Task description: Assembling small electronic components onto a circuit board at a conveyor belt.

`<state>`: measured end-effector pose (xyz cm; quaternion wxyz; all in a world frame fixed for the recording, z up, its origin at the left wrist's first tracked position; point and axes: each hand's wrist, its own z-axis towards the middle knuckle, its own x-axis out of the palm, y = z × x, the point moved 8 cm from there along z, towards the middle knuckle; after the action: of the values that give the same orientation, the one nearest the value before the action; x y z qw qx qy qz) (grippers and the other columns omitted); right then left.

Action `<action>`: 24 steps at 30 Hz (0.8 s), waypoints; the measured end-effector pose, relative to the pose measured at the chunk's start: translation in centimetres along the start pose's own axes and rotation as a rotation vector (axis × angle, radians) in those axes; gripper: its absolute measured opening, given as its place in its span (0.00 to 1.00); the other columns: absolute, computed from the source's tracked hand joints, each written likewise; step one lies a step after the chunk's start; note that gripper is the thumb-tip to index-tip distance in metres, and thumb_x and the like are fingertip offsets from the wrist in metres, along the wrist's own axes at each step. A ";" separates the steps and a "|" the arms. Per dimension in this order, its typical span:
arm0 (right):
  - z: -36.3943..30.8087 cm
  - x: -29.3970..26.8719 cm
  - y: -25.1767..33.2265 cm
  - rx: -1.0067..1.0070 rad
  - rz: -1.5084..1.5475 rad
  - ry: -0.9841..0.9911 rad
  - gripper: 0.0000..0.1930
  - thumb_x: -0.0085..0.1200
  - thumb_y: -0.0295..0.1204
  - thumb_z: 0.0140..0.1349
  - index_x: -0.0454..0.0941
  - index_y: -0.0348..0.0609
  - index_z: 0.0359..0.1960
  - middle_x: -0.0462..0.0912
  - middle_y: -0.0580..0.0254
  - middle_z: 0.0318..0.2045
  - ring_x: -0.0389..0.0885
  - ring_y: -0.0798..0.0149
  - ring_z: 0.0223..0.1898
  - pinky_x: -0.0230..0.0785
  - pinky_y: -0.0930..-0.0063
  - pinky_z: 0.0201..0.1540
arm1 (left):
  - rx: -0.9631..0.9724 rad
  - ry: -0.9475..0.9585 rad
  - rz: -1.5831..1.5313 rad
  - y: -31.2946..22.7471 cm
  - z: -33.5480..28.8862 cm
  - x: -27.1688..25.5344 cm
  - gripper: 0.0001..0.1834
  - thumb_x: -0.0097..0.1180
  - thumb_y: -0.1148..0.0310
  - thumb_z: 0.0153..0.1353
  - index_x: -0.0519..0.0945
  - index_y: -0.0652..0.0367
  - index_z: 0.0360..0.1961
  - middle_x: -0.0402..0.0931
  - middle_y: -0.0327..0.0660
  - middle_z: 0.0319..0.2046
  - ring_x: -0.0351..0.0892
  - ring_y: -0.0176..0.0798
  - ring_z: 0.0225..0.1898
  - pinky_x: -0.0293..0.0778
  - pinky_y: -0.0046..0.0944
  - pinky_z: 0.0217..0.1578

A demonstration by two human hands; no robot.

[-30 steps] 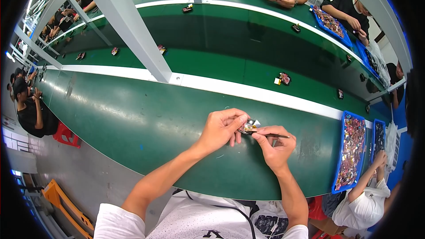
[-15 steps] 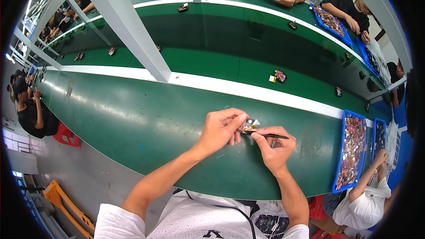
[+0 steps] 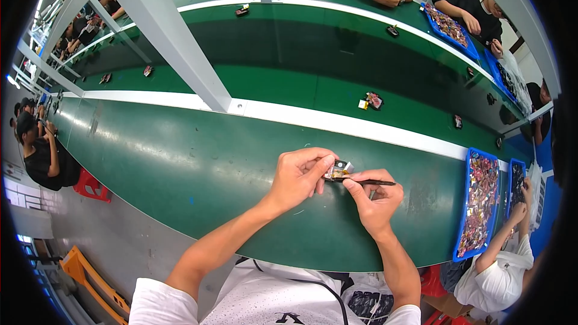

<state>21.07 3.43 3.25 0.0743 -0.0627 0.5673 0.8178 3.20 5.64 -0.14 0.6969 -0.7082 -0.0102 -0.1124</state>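
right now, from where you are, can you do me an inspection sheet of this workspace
surface: green tabletop, with glare, a small blue speck and a few pale marks
job's things: small dark unit with pale and yellowish parts, fine detail too small to tell; thin dark tool, its tip at the unit
clutter: blue tray of mixed small parts on the right
hands: left hand grips the unit; right hand holds the tool
cables: black cord across the wearer's shirt
surroundings: white rail beyond the tabletop; co-workers at both sides and opposite; red stool at left
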 end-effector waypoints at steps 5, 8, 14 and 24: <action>0.1 0.0 0.0 -0.009 -0.020 0.023 0.07 0.71 0.17 0.54 0.84 0.34 0.33 0.87 0.60 0.32 0.72 0.81 0.20 0.58 0.87 0.21 | 0.021 -0.001 0.005 0.2 0.1 0.1 0.11 0.54 0.71 0.73 0.83 0.70 0.45 0.83 0.41 0.28 0.75 0.26 0.17 0.65 0.25 0.14; 0.4 0.1 0.0 -0.017 0.020 -0.016 0.07 0.71 0.18 0.54 0.85 0.36 0.32 0.86 0.64 0.28 0.67 0.83 0.17 0.54 0.86 0.20 | -0.003 -0.016 -0.004 0.5 0.2 -0.1 0.11 0.55 0.71 0.73 0.84 0.70 0.45 0.82 0.40 0.27 0.74 0.26 0.16 0.65 0.26 0.13; 0.5 0.1 0.8 -0.120 -0.017 -0.029 0.08 0.72 0.18 0.51 0.85 0.39 0.31 0.88 0.65 0.27 0.63 0.83 0.13 0.52 0.84 0.17 | -0.008 -0.039 -0.002 0.5 0.3 -0.4 0.11 0.55 0.71 0.73 0.84 0.69 0.45 0.80 0.38 0.25 0.74 0.26 0.16 0.64 0.26 0.13; 0.4 0.6 1.5 -0.229 -0.065 0.009 0.08 0.72 0.18 0.50 0.85 0.39 0.31 0.90 0.60 0.31 0.64 0.81 0.11 0.53 0.83 0.16 | 0.003 -0.032 0.001 0.4 0.2 -0.2 0.11 0.55 0.71 0.73 0.84 0.69 0.45 0.82 0.40 0.27 0.74 0.25 0.16 0.64 0.25 0.13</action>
<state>20.18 3.27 4.69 0.0905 -0.0930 0.4680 0.8742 3.09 5.84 -0.60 0.6977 -0.7090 -0.0211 -0.1007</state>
